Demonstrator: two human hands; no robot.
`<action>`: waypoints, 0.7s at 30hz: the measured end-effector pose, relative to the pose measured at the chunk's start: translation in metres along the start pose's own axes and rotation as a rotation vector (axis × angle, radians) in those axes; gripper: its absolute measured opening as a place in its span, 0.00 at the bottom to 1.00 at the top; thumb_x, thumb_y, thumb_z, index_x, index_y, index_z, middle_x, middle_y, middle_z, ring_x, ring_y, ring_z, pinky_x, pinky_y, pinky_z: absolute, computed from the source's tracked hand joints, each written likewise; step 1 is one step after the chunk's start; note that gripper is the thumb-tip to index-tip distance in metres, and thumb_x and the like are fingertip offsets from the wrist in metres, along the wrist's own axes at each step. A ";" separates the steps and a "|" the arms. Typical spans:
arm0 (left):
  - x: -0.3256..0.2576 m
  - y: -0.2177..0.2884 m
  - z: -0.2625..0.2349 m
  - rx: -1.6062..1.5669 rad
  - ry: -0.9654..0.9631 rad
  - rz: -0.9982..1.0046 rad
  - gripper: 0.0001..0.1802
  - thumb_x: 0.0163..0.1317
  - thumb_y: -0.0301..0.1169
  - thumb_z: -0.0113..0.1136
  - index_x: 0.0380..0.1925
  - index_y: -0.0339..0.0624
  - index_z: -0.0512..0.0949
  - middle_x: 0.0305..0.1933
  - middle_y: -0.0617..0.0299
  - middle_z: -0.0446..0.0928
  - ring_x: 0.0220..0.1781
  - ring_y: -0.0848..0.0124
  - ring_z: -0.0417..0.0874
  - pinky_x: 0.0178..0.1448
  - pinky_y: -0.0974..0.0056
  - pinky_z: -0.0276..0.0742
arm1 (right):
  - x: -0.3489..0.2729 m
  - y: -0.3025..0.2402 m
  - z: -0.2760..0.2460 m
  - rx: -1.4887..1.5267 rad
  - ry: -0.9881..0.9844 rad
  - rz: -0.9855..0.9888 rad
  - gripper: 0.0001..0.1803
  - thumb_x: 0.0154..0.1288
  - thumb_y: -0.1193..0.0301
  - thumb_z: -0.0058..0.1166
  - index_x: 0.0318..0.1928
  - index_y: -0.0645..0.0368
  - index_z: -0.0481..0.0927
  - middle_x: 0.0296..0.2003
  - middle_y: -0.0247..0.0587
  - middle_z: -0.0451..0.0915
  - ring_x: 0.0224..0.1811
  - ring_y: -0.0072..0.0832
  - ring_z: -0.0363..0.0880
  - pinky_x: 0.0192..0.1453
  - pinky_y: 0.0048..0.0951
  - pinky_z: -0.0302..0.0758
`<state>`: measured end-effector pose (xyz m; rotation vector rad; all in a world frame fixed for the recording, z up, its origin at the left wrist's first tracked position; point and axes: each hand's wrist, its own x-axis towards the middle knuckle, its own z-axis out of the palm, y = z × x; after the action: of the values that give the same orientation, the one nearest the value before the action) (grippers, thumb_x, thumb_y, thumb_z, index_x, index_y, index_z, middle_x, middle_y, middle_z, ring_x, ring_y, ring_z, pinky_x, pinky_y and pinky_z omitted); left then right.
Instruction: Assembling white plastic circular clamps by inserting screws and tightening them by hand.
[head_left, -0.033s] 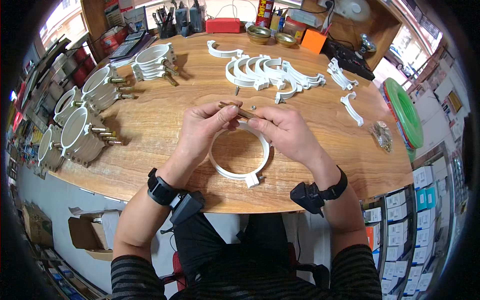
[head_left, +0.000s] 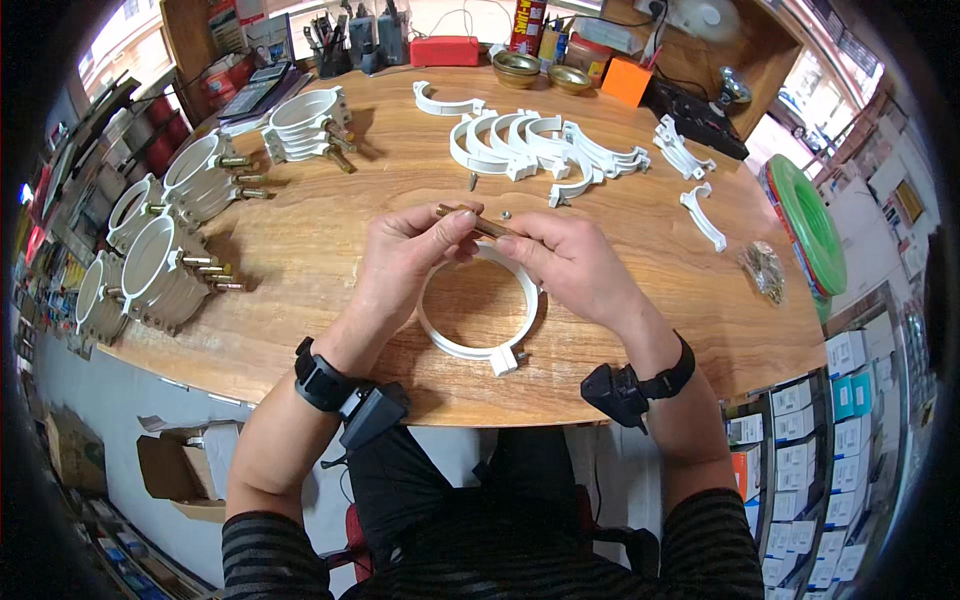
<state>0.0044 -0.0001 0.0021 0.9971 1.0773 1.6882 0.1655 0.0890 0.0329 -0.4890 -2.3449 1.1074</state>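
Note:
Between my two hands is a brass-coloured bolt, tilted down toward the right. My left hand pinches its upper left end between thumb and fingers. The lower right end is gripped by my right hand, whose fingertips are partly hidden. Just under the hands a white pipe clamp ring lies on the table, its far edge partly covered by my hands. A small screw sticks out by the ring's near lug. Beyond my hands lie a small nut and a short screw.
Stacks of assembled clamps with protruding bolts stand at the left. White half-clamps lie across the far middle, and more at the right near a bag of small hardware. Brass bowls and a red box line the back.

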 end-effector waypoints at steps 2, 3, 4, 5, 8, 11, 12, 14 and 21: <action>0.003 0.002 0.005 0.026 -0.017 -0.043 0.15 0.58 0.33 0.55 0.41 0.33 0.74 0.31 0.62 0.76 0.31 0.78 0.75 0.37 0.74 0.72 | 0.002 -0.001 -0.008 -0.044 0.015 0.014 0.13 0.59 0.66 0.49 0.30 0.65 0.75 0.18 0.48 0.72 0.19 0.31 0.70 0.26 0.29 0.66; 0.000 0.001 0.008 -0.111 0.034 -0.051 0.16 0.60 0.35 0.52 0.41 0.34 0.73 0.30 0.63 0.75 0.31 0.78 0.74 0.38 0.73 0.72 | 0.004 0.003 -0.011 -0.051 -0.025 0.045 0.13 0.61 0.65 0.47 0.30 0.64 0.74 0.17 0.40 0.70 0.19 0.25 0.68 0.24 0.26 0.66; 0.002 -0.002 0.014 -0.257 0.057 -0.069 0.16 0.62 0.37 0.49 0.42 0.35 0.72 0.29 0.64 0.74 0.31 0.78 0.74 0.38 0.72 0.72 | 0.004 0.010 -0.017 -0.071 -0.043 0.090 0.13 0.62 0.64 0.45 0.30 0.64 0.72 0.17 0.32 0.68 0.18 0.19 0.66 0.22 0.23 0.65; 0.004 -0.003 0.014 -0.248 0.023 -0.137 0.18 0.64 0.40 0.43 0.42 0.37 0.70 0.29 0.64 0.71 0.33 0.75 0.73 0.41 0.68 0.72 | 0.005 0.023 -0.019 -0.135 -0.024 0.091 0.14 0.63 0.64 0.43 0.29 0.64 0.72 0.18 0.35 0.69 0.18 0.22 0.68 0.23 0.26 0.67; 0.004 -0.018 -0.011 -0.286 -0.177 -0.333 0.20 0.65 0.44 0.39 0.40 0.36 0.69 0.36 0.59 0.73 0.39 0.67 0.75 0.48 0.62 0.72 | 0.011 0.026 -0.021 -0.195 -0.145 0.218 0.16 0.64 0.63 0.39 0.31 0.64 0.71 0.23 0.43 0.72 0.19 0.30 0.71 0.25 0.31 0.70; -0.002 -0.005 0.010 -0.195 -0.122 -0.499 0.21 0.64 0.43 0.41 0.44 0.36 0.67 0.43 0.55 0.73 0.43 0.65 0.75 0.50 0.62 0.72 | 0.011 0.078 -0.017 -0.421 -0.068 0.086 0.17 0.64 0.62 0.37 0.35 0.66 0.71 0.27 0.47 0.73 0.21 0.33 0.74 0.28 0.34 0.71; -0.004 -0.003 0.013 -0.194 -0.144 -0.492 0.21 0.64 0.43 0.41 0.44 0.36 0.67 0.43 0.55 0.73 0.43 0.65 0.75 0.50 0.62 0.72 | 0.012 0.089 -0.017 -0.485 -0.014 0.065 0.18 0.64 0.62 0.37 0.36 0.67 0.70 0.30 0.49 0.73 0.24 0.33 0.76 0.27 0.33 0.72; -0.008 -0.002 0.012 -0.232 -0.212 -0.560 0.22 0.63 0.43 0.43 0.47 0.35 0.64 0.49 0.52 0.70 0.48 0.63 0.73 0.51 0.60 0.71 | 0.011 0.073 -0.020 -0.547 0.035 0.044 0.19 0.64 0.61 0.37 0.38 0.68 0.70 0.32 0.50 0.73 0.27 0.33 0.77 0.25 0.33 0.73; -0.003 -0.012 0.005 -0.258 -0.232 -0.581 0.15 0.61 0.37 0.48 0.45 0.40 0.67 0.47 0.55 0.69 0.47 0.64 0.71 0.52 0.57 0.68 | 0.005 0.048 -0.003 0.134 -0.084 0.609 0.19 0.64 0.62 0.37 0.42 0.69 0.67 0.32 0.47 0.73 0.26 0.31 0.77 0.17 0.28 0.75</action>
<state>0.0133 0.0010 -0.0085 0.6155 0.8606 1.1665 0.1689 0.1225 -0.0018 -1.1745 -2.2235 1.5605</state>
